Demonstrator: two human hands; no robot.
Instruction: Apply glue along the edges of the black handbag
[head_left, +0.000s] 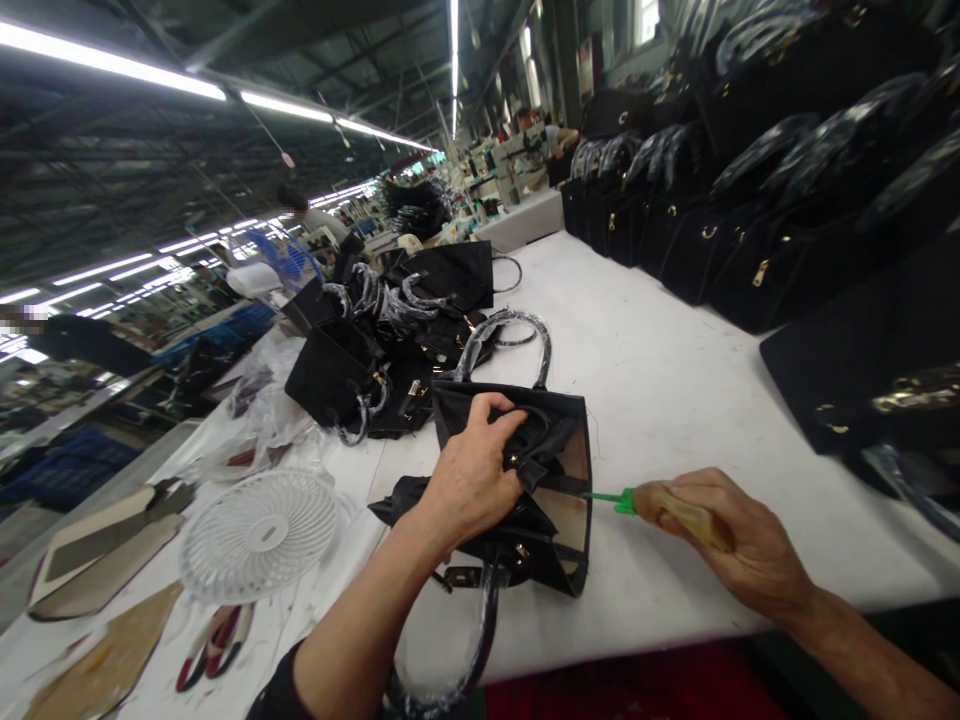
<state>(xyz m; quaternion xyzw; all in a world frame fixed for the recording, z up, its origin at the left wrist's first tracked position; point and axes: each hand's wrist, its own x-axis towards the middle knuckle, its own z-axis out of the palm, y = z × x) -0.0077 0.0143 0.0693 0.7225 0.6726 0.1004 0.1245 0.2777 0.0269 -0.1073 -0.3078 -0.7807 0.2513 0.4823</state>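
A black handbag (551,470) lies on its side on the white table, its mouth toward me and its tan inner board partly bare. My left hand (476,470) grips the bag's black lining, fingers bent around the cloth near a small gold stud. Plastic film wraps both handles, one pointing away and one toward me. Just right of the bag, my right hand (739,545) is closed around a yellowish squeeze bottle (686,512) with a green nozzle. The nozzle's thin tip reaches the bag's right edge; whether it touches is unclear.
A white round fan (262,535) stands at left, close to red-handled pliers (217,640) and tan board pieces (105,550). Several black handbags (337,370) are heaped beyond. More bags (720,230) line the table's right side. People work in the background.
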